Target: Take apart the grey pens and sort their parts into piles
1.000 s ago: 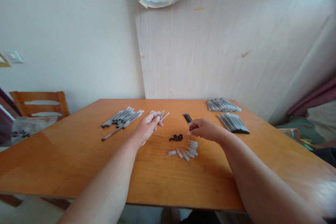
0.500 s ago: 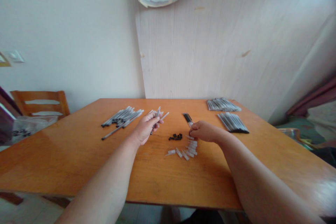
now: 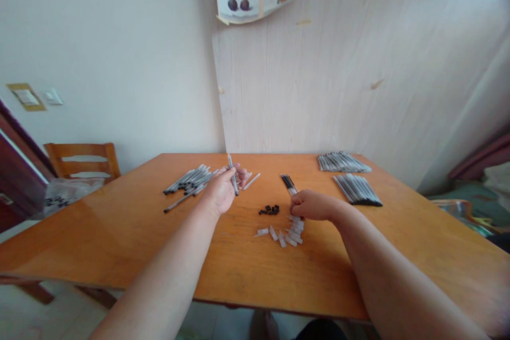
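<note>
My left hand (image 3: pixel 221 193) is closed round a grey pen barrel (image 3: pixel 232 178), held almost upright above the orange wooden table (image 3: pixel 119 239). A loose grey barrel (image 3: pixel 252 180) lies just right of it. My right hand (image 3: pixel 311 205) rests on the table with its fingers pinched over a heap of small clear pen caps (image 3: pixel 285 232); what it pinches is hidden. Several small black plugs (image 3: pixel 269 210) lie between the hands. A few black refills (image 3: pixel 287 183) lie just beyond the right hand.
A pile of grey pens (image 3: pixel 190 180) lies at the left of the table. Two stacks of pens lie at the far right: one (image 3: pixel 342 162) by the wall, one (image 3: pixel 357 189) nearer. A wooden chair (image 3: pixel 82 156) stands at the left, with a plastic bag (image 3: pixel 66 193) beside it.
My left hand has turned the barrel from pointing right to nearly upright. My right hand has dropped from above the table onto the heap of clear caps. The camera has tilted slightly.
</note>
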Action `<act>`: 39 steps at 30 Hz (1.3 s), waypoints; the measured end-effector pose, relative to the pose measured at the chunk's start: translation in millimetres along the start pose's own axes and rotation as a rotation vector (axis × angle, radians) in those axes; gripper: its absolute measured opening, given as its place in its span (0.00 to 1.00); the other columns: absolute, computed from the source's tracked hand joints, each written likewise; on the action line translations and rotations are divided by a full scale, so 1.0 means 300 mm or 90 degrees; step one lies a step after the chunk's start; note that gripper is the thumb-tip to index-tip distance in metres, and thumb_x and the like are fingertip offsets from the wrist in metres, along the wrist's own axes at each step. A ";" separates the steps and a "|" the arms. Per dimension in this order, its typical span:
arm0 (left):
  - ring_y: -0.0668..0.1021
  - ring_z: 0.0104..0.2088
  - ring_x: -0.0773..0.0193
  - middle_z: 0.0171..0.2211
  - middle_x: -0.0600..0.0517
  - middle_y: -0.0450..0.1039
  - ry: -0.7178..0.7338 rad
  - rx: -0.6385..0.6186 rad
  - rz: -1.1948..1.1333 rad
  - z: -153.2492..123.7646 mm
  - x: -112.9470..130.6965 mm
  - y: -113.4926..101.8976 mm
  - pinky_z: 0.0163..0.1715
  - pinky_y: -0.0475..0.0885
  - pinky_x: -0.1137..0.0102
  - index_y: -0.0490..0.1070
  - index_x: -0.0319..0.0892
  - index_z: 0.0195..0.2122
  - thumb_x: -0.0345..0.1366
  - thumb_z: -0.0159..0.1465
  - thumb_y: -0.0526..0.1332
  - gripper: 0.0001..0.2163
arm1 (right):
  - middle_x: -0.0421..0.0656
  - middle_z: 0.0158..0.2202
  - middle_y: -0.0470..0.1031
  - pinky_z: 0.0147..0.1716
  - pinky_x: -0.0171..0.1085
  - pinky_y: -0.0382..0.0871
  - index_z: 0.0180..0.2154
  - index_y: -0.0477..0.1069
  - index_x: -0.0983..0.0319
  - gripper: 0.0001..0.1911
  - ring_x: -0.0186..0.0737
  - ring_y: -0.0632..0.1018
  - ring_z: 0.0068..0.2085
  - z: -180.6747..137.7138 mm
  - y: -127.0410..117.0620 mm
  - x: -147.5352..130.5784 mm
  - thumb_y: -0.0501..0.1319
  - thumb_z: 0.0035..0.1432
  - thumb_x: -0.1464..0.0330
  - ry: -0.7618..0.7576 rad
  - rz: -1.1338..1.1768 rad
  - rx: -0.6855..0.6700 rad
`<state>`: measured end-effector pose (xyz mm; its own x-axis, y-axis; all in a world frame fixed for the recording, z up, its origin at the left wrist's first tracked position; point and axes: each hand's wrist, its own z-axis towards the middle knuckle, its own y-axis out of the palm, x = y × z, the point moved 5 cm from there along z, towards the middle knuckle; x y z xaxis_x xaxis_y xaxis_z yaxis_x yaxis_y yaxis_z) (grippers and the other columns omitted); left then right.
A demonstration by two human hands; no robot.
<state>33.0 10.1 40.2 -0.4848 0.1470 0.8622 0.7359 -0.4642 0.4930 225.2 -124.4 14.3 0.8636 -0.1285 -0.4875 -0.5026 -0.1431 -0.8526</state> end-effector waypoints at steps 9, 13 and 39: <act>0.78 0.30 0.66 0.29 0.49 0.75 -0.052 0.085 -0.057 0.024 0.001 0.001 0.32 0.72 0.70 0.68 0.38 0.33 0.27 0.62 0.57 0.02 | 0.41 0.20 0.72 0.23 0.33 0.56 0.21 0.70 0.63 0.07 0.34 0.70 0.23 -0.003 0.017 0.011 0.57 0.47 0.70 0.016 0.040 -0.051; 0.78 0.30 0.66 0.29 0.48 0.75 -0.090 0.087 -0.095 0.036 -0.035 0.031 0.33 0.73 0.69 0.68 0.38 0.33 0.28 0.64 0.55 0.04 | 0.40 0.20 0.69 0.22 0.33 0.55 0.21 0.69 0.63 0.06 0.33 0.67 0.23 0.016 0.002 0.012 0.58 0.47 0.71 -0.013 0.040 0.029; 0.79 0.42 0.62 0.43 0.44 0.77 -0.057 -0.157 -0.035 -0.015 -0.148 0.151 0.43 0.71 0.67 0.66 0.40 0.39 0.32 0.62 0.61 0.06 | 0.38 0.23 0.70 0.19 0.30 0.53 0.27 0.65 0.63 0.13 0.27 0.65 0.20 0.050 0.024 -0.076 0.61 0.53 0.60 -0.079 0.623 0.238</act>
<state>85.7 -21.5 23.8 -0.4687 0.2492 0.8475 0.5667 -0.6511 0.5048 202.5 -107.7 16.4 0.0964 0.0796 -0.9922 -0.9565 0.2831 -0.0703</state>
